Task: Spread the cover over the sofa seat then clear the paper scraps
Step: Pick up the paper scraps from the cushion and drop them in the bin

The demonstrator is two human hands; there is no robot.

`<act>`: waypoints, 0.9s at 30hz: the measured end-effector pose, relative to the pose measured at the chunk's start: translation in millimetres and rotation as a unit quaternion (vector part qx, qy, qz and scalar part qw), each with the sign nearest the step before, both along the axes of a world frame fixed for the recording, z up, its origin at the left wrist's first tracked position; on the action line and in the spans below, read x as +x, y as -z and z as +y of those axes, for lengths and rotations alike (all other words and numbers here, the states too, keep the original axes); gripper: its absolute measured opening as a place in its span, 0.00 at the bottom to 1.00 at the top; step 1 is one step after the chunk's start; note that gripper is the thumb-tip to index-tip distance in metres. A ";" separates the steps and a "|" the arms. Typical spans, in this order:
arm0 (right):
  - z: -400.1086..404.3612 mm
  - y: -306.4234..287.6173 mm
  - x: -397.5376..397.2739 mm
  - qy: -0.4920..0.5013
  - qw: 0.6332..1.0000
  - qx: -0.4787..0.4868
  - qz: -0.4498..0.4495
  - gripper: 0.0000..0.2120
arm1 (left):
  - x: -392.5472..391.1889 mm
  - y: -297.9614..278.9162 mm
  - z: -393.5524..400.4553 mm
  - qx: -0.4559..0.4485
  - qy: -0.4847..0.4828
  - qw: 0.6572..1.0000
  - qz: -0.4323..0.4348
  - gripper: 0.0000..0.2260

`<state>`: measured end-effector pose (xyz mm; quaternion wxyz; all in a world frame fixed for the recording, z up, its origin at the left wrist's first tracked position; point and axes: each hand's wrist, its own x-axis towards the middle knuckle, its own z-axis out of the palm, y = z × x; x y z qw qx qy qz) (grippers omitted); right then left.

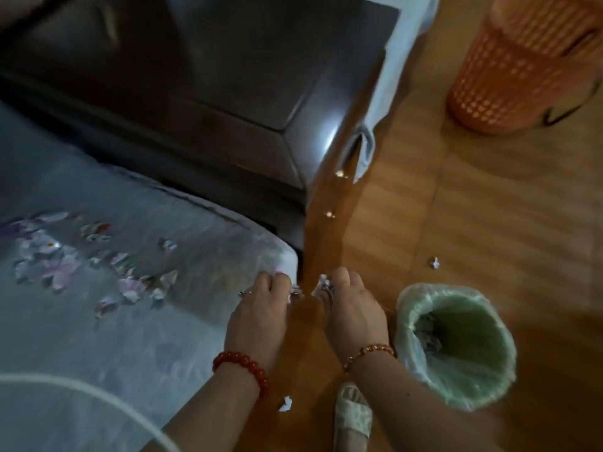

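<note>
Cover (107,337): we see it lying over the sofa seat, left of the bin, its long axis running up-left to lower right.
Paper scraps (81,259): we find most strewn on the cover, far left of the bin; strays lie on the floor (489,207).
Left hand (261,308): we see it pinching a scrap at the cover's corner, just left of the bin.
Right hand (350,308): we see it clutching scraps beside the bin, presumably to drop them in.
Bin (456,340): we note its mouth faces up, some scraps inside.
</note>
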<state>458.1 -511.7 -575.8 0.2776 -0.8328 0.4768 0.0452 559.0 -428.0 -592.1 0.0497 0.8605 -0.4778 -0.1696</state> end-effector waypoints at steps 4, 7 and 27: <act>-23.0 5.7 -40.0 0.045 0.999 0.005 0.004 0.08 | -34.8 -2.4 -33.4 -0.031 0.043 0.999 0.001 0.11; -40.2 13.0 -78.8 0.084 0.996 0.001 0.013 0.08 | -68.1 3.6 -59.1 -0.034 0.090 0.995 0.001 0.13; -105.9 89.2 -254.1 0.532 0.838 0.093 -0.083 0.13 | -252.4 82.4 -180.4 -0.004 0.149 0.967 0.207 0.16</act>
